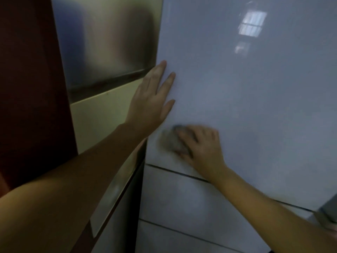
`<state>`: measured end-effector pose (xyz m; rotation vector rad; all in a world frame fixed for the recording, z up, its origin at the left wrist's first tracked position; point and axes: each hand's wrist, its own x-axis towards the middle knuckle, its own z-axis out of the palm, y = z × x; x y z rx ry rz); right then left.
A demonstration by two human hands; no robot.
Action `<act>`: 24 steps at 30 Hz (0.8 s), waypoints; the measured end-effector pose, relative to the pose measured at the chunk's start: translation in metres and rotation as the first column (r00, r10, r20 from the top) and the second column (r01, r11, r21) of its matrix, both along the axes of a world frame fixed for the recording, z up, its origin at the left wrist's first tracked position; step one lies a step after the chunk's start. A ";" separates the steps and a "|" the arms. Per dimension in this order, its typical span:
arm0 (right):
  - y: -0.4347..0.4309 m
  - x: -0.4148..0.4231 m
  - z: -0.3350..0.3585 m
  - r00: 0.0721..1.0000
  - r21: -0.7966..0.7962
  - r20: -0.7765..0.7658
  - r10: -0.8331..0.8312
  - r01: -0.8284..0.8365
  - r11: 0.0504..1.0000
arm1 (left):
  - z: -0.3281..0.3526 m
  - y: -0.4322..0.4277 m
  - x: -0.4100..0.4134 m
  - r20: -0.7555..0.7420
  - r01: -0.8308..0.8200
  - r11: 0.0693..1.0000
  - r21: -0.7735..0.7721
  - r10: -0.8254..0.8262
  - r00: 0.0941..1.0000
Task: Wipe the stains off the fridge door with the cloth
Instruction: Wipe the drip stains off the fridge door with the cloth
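Note:
The glossy white fridge door [246, 92] fills the right of the view. My left hand [151, 97] lies flat with straight fingers against the door's left edge. Below it, my right hand [200, 145] presses a small grey cloth [171, 141] against the door's lower left part, fingers curled over it. The cloth is blurred. I cannot make out any stain on the door.
Under the door run two drawer fronts [182, 198] divided by dark seams. To the left stand a steel panel [109, 39], a cream cabinet face [102, 121] and a dark red-brown side panel [31, 88]. A grey object [328, 210] shows at the right edge.

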<state>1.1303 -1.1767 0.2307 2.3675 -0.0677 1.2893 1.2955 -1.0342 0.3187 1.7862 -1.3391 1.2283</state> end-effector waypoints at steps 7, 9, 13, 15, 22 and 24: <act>0.005 -0.012 -0.098 0.960 -0.047 -0.279 0.011 -0.025 0.999 | -0.006 0.000 -0.001 0.026 -0.005 0.999 0.052 0.003 1.000; -0.001 -0.025 -0.073 0.969 -0.030 -0.246 0.011 -0.018 0.999 | -0.005 0.002 -0.004 0.019 -0.013 0.998 0.069 0.011 1.000; -0.027 -0.075 0.010 0.998 0.042 -0.046 -0.031 0.033 0.999 | 0.004 0.002 -0.018 0.077 -0.011 0.996 0.085 0.004 0.997; -0.043 -0.109 0.058 0.994 0.076 0.025 -0.104 0.102 0.992 | 0.013 -0.005 -0.033 0.093 0.014 0.995 0.098 -0.023 0.995; -0.090 -0.194 0.087 0.980 0.103 0.045 -0.193 0.188 0.977 | 0.038 -0.065 -0.099 0.193 0.090 0.990 0.106 -0.109 0.975; -0.099 -0.204 0.051 0.985 0.110 0.020 -0.171 0.168 0.980 | 0.030 -0.079 -0.109 0.190 0.068 0.992 0.102 -0.087 0.978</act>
